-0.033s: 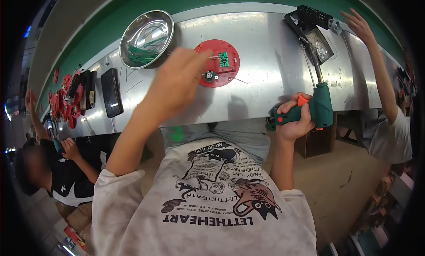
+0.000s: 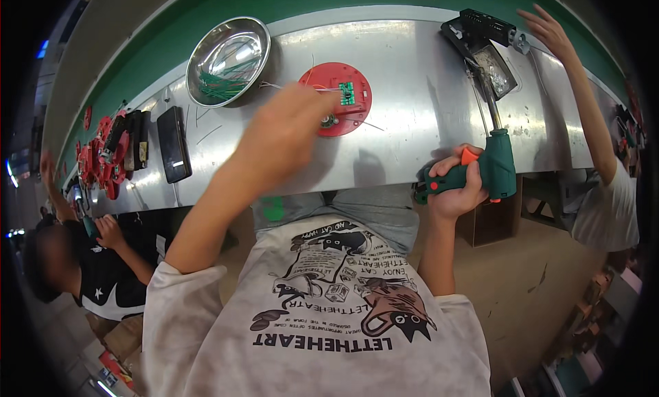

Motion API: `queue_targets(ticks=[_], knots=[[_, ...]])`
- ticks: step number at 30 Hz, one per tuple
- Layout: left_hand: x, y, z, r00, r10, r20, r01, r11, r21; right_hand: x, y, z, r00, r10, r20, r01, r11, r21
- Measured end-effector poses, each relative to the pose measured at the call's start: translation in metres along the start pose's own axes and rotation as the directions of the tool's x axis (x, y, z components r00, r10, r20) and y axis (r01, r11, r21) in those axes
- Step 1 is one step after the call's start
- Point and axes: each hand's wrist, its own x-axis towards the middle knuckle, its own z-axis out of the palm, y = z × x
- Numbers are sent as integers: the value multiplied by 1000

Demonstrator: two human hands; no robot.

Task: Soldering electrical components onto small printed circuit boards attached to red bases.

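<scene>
A round red plastic housing [image 2: 359, 117] lies on the metal bench, with a small green circuit board [image 2: 347, 93] and thin wires on it. My left hand [image 2: 285, 133] is over the housing's near left part, blurred, its fingertips too smeared to read. It partly covers a small round component [image 2: 329, 121]. My right hand [image 2: 463, 188] is wrapped round the handle of a green soldering gun [image 2: 502, 165] with an orange trigger at the bench's front edge. The gun's metal shaft points away from me, toward a black stand [image 2: 456, 40].
A steel bowl [image 2: 264, 37] of green and red wires [image 2: 226, 85] stands at the far left. A dark phone [image 2: 173, 144] lies nearer, beside piled red parts [image 2: 103, 150]. A tray [image 2: 498, 67] sits by the stand. Co-workers flank me; one's arm [image 2: 583, 95] reaches over the right side.
My left hand has come slightly nearer to me and to the right, covering more of the round component. My right hand and the soldering gun stay in place. The right co-worker's hand has shifted slightly left.
</scene>
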Motion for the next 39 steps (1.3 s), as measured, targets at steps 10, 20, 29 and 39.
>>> queue_targets(ticks=[10,20,29,39], knots=[[7,22,69,995,91,-31,-86,986,140,-4,-2,11,997,-34,-69,33,999,-19],[-3,22,79,995,98,17,-99,960,262,-7,1,-4,998,7,-67,-14,994,-106],[-33,4,41,861,-353,-365,295,933,-207,-17,-9,-15,909,70,412,80,938,-337],[-34,-19,76,859,-298,-417,258,954,-151,-26,-18,-7,796,223,562,94,872,-480]])
